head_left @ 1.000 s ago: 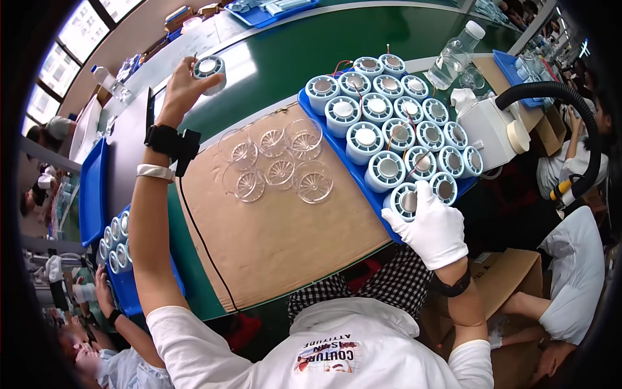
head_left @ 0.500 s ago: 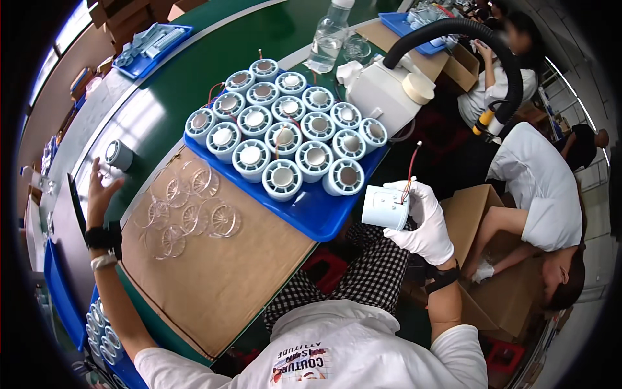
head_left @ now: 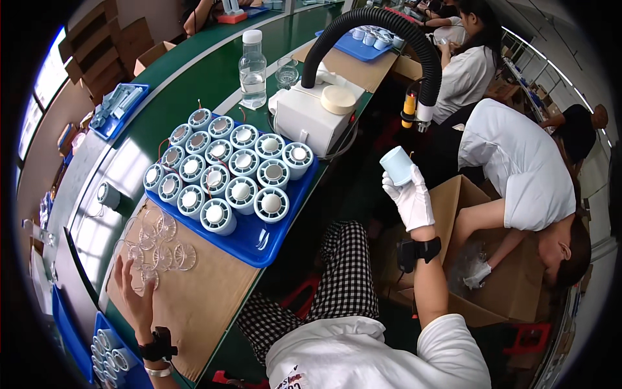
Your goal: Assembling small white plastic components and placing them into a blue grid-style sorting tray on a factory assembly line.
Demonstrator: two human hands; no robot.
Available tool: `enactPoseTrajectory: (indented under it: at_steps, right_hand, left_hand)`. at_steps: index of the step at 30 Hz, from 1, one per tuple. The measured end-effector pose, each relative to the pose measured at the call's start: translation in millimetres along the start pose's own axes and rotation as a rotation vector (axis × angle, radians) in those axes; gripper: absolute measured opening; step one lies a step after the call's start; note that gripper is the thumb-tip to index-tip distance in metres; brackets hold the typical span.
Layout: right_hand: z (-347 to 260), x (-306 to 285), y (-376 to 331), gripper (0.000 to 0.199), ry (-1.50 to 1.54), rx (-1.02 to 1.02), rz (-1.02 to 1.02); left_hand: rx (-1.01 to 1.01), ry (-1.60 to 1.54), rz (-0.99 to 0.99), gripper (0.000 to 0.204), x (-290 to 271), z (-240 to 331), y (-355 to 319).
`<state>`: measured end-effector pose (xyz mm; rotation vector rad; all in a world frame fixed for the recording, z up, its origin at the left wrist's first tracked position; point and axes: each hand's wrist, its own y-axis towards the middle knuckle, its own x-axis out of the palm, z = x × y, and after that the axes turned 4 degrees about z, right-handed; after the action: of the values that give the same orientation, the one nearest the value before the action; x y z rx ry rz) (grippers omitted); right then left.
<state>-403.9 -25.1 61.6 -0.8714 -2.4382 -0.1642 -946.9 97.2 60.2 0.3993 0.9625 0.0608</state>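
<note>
My gloved right hand [head_left: 412,202] grips a light blue cylindrical motor housing [head_left: 396,166] at its lower end, raised off the table's right edge. The housing is tilted, with its smooth side and closed end showing. My bare left hand [head_left: 136,301] is open over the brown cardboard sheet [head_left: 210,285], fingers stretched apart. Close to its fingertips lie several clear plastic spoked rings [head_left: 162,256]; whether it touches one I cannot tell. Between my hands, a blue tray [head_left: 262,243] carries rows of similar light blue housings [head_left: 218,216] with round silvery centres.
Behind the tray stand a clear bottle [head_left: 253,71] and a white machine [head_left: 314,117] with a black hose [head_left: 372,19] arching to a nozzle near my right hand. One housing [head_left: 109,194] lies apart on the left. At right, a person [head_left: 518,155] bends into a cardboard box [head_left: 453,194].
My right hand has lifted and turned the housing, so its wired end no longer faces me. My left hand has come down toward the clear rings. The whole view has shifted.
</note>
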Motion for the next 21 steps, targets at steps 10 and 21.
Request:
enactPoseTrajectory:
  at_steps: [10,21]
  right_hand:
    - [8,-15,3,0.058,0.405,0.179,0.210]
    - [14,-24,-53,0.059,0.521,0.158,0.053]
  left_hand:
    - [-0.019,0.076,0.166,0.053,-4,-2,-22]
    - [0.090,-0.671,-0.055,0.022,47,170,-66]
